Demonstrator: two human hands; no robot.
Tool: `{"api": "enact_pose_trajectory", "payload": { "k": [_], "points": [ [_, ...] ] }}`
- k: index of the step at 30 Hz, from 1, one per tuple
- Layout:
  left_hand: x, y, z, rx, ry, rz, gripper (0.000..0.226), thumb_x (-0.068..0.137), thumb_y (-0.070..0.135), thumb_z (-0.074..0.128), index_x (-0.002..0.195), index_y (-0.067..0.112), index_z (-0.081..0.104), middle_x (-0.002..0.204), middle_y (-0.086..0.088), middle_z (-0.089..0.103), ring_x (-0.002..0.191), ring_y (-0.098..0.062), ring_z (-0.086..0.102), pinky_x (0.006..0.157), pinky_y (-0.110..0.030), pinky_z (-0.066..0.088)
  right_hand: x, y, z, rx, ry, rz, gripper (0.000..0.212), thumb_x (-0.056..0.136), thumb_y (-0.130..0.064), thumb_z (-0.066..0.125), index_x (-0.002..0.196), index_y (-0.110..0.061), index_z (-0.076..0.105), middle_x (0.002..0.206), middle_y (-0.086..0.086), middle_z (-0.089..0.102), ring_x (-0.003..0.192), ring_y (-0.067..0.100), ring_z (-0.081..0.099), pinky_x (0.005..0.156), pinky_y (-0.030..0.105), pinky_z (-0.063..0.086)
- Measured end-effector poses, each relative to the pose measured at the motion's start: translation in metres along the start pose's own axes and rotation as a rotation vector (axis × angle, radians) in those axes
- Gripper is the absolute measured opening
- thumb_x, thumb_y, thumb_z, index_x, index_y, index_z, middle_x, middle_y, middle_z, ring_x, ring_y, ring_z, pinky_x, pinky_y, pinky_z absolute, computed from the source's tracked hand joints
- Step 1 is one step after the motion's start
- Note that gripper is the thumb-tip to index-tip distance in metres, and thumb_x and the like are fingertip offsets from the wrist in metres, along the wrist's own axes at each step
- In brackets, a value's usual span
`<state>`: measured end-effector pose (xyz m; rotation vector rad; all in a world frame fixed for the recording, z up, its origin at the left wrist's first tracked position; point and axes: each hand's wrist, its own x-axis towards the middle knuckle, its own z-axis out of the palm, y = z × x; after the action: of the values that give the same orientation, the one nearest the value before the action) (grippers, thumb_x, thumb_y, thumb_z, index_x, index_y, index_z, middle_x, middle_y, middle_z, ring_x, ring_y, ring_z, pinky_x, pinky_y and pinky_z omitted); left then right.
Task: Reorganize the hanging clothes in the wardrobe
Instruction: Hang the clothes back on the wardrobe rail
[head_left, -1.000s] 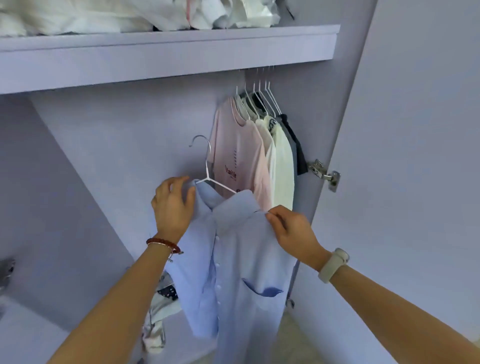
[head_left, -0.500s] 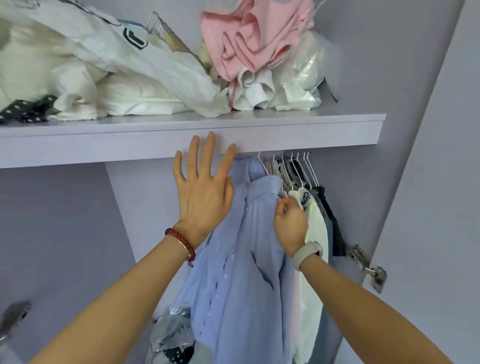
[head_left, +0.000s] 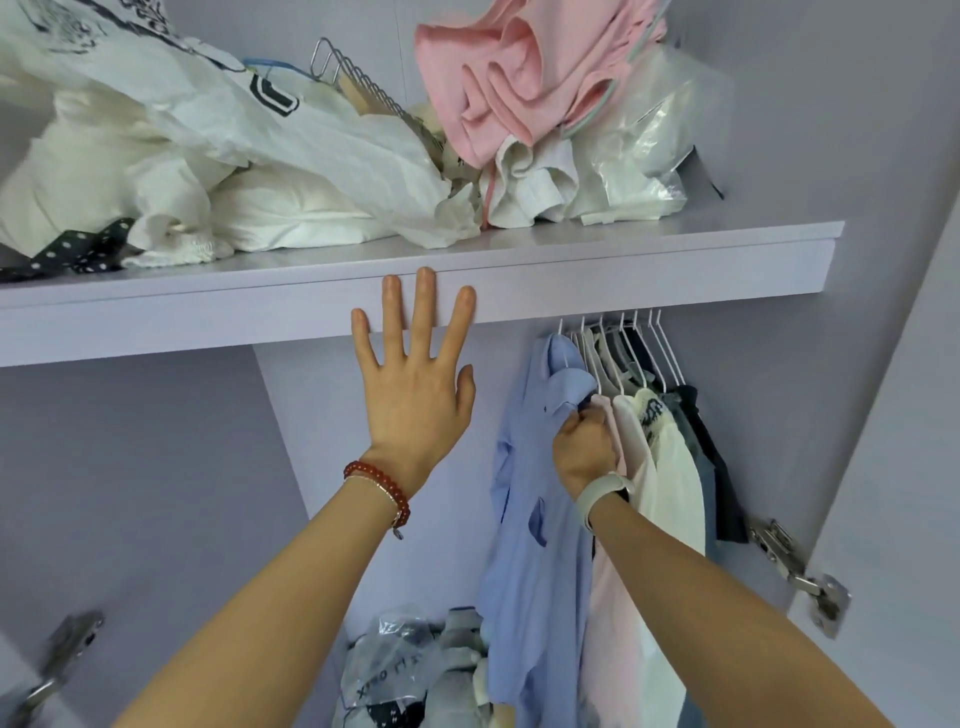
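Left hand (head_left: 415, 384): fingers straight, tips pressed flat on the shelf (head_left: 649, 275) edge. Right hand (head_left: 584, 449): grip clamped on the blue shirt (head_left: 530, 467) at its collar.

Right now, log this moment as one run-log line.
left hand: open, fingertips on shelf edge | right hand: grips blue shirt collar | shirt: leftmost in hanging row | next: likely release

A pale lilac wardrobe shelf (head_left: 623, 260) is carrying a crumpled pink cotton garment (head_left: 509, 83), white fabric bundles (head_left: 291, 208) and a black ribbon dotted white (head_left: 78, 249). Below, a light blue button shirt (head_left: 530, 467) is hanging beside pale pink (head_left: 605, 597), cream (head_left: 675, 493) and dark navy tops (head_left: 722, 467) on white wire hangers (head_left: 623, 348).
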<state>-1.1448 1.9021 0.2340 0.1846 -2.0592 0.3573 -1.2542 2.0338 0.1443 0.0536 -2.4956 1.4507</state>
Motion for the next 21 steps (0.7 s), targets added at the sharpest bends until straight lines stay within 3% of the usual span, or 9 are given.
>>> {"api": "enact_pose_trajectory", "payload": {
  "k": [4, 6, 11, 14, 17, 21],
  "points": [
    [-0.004, 0.002, -0.006, -0.069, -0.009, -0.003, 0.073, 0.082, 0.028, 0.060, 0.145, 0.019, 0.024, 0.151, -0.018, 0.021, 0.138, -0.043, 0.016, 0.108, -0.058, 0.007, -0.018, 0.006, -0.015, -0.054, -0.018, -0.208, 0.039, 0.094, -0.011, 0.038, 0.131, 0.002, 0.039, 0.138, 0.019, 0.039, 0.129, 0.032, 0.035, 0.102, 0.034, 0.029],
    [-0.016, 0.006, -0.007, -0.139, -0.020, -0.016, 0.071, 0.081, 0.024, 0.060, 0.144, 0.019, 0.028, 0.151, -0.017, 0.022, 0.139, -0.041, 0.016, 0.108, -0.058, 0.008, -0.036, 0.015, -0.029, -0.072, -0.031, -0.319, 0.045, 0.094, -0.010, 0.040, 0.137, -0.001, 0.033, 0.144, 0.015, 0.032, 0.137, 0.027, 0.023, 0.107, 0.032, 0.025],
    [-0.082, 0.029, -0.005, -0.325, -0.179, -0.057, 0.060, 0.084, 0.025, 0.054, 0.141, 0.016, 0.036, 0.149, -0.019, 0.027, 0.137, -0.042, 0.021, 0.106, -0.064, 0.011, -0.087, 0.055, -0.076, -0.370, 0.010, -0.438, 0.049, 0.092, -0.014, 0.044, 0.139, -0.004, 0.032, 0.143, 0.018, 0.036, 0.131, 0.033, 0.032, 0.107, 0.041, 0.029],
    [-0.131, 0.057, -0.006, -0.441, -0.295, -0.021, 0.058, 0.082, 0.026, 0.051, 0.137, 0.013, 0.042, 0.144, -0.020, 0.035, 0.133, -0.043, 0.029, 0.103, -0.066, 0.016, -0.132, 0.096, -0.105, -0.491, -0.001, -0.351, 0.048, 0.094, -0.019, 0.043, 0.139, -0.006, 0.032, 0.145, 0.018, 0.034, 0.135, 0.033, 0.029, 0.112, 0.047, 0.023],
    [-0.186, 0.097, -0.014, -0.582, -0.416, 0.079, 0.053, 0.080, 0.024, 0.055, 0.131, 0.008, 0.051, 0.137, -0.021, 0.045, 0.127, -0.043, 0.040, 0.099, -0.067, 0.023, -0.195, 0.147, -0.134, -0.554, 0.001, -0.224, 0.046, 0.095, -0.023, 0.038, 0.138, -0.005, 0.036, 0.142, 0.019, 0.038, 0.133, 0.035, 0.032, 0.109, 0.052, 0.026],
    [-0.255, 0.165, -0.041, -0.752, -0.716, 0.223, 0.050, 0.083, 0.021, 0.064, 0.130, 0.010, 0.052, 0.138, -0.016, 0.046, 0.130, -0.036, 0.039, 0.103, -0.057, 0.028, -0.290, 0.211, -0.178, -0.649, 0.000, 0.057, 0.047, 0.097, -0.027, 0.036, 0.141, -0.013, 0.032, 0.148, 0.009, 0.031, 0.139, 0.025, 0.022, 0.115, 0.042, 0.015]
  ]
}}
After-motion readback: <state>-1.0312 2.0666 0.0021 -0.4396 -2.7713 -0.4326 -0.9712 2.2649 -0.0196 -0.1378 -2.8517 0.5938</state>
